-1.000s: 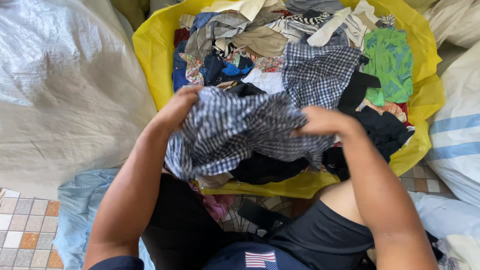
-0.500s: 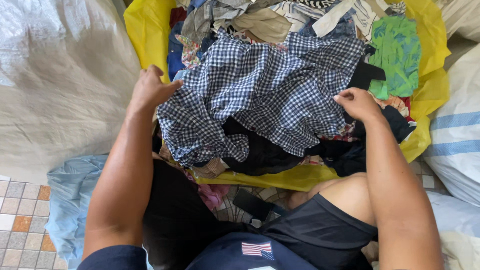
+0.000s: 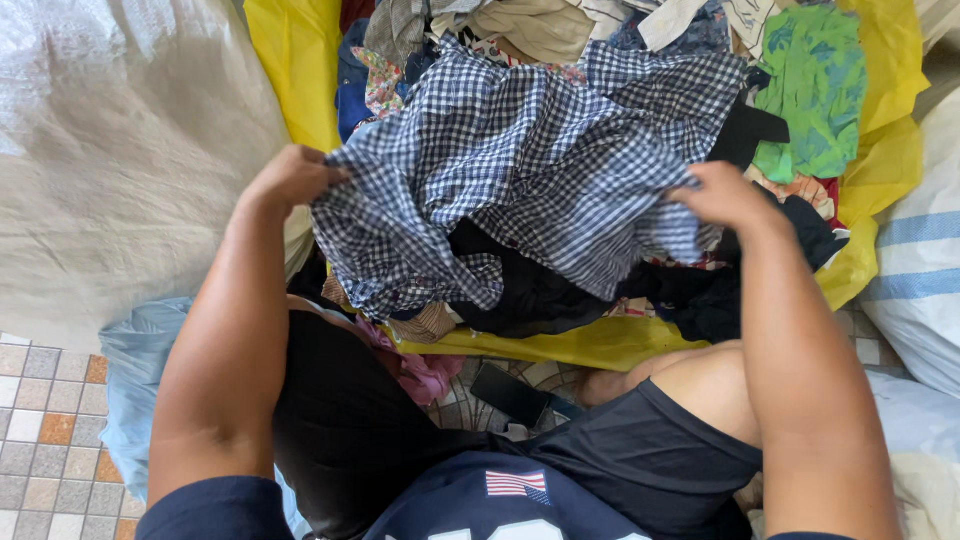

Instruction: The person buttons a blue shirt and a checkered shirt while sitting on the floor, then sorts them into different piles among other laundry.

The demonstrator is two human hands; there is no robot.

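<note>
A dark blue and white checked garment [image 3: 530, 170] lies spread over a heap of mixed clothes inside a big yellow sack [image 3: 290, 70]. My left hand [image 3: 290, 178] pinches the garment's left edge. My right hand [image 3: 722, 195] grips its right edge. The cloth is stretched between both hands, with a loose fold hanging down at the lower left. Black clothes [image 3: 540, 295] lie under it near the sack's front rim.
A green patterned garment [image 3: 810, 90] sits at the sack's right. A large pale woven sack [image 3: 120, 170] stands on the left, a white sack with blue stripes [image 3: 915, 260] on the right. A pink cloth [image 3: 425, 372] and a dark flat object [image 3: 508, 392] lie on the tiled floor by my knees.
The checked garment, bunched between my hands a second ago, has been pulled apart and spread wide. Both hands moved outward and now grip its edges.
</note>
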